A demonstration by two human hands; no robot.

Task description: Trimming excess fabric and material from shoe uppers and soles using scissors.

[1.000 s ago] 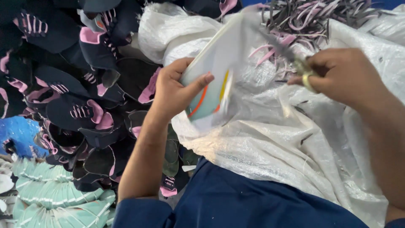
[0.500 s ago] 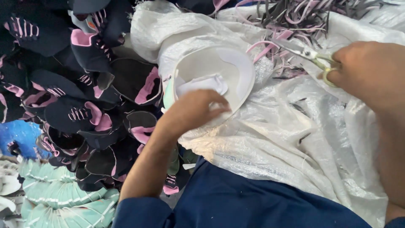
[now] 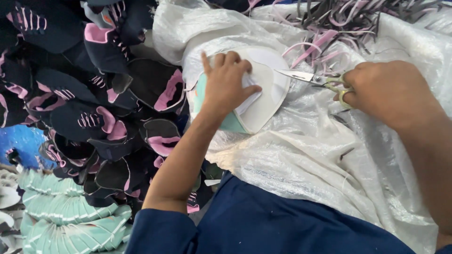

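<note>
- While the left hand (image 3: 227, 80) is pressed flat, fingers spread, on a white oval shoe piece (image 3: 266, 101), that piece is pinned against the white woven sack (image 3: 301, 155) spread over the lap; the hand is not closed around it.
- A pair of scissors (image 3: 308, 78) with pale green handles is gripped in the right hand (image 3: 388, 91), fingers curled shut through the loops; the blades are closed or nearly so, and the tip lies just at the right edge of the white piece.
- A smooth white upper face, a rounded outline and a mint-green layer along the lower left edge are shown by the piece; a smaller white flap is tucked under the fingertips.
- Near the sack's upper left part, close to its bunched rim, the piece is placed.
- Thin pink and dark trimmed strips (image 3: 348, 23) are heaped on the sack's far right corner.
- Beside the sack's left edge, a heap of dark navy and pink shoe uppers (image 3: 84, 103) is piled.
- At the lower left, stacked mint-green soles (image 3: 61, 211) are seen standing on edge.
</note>
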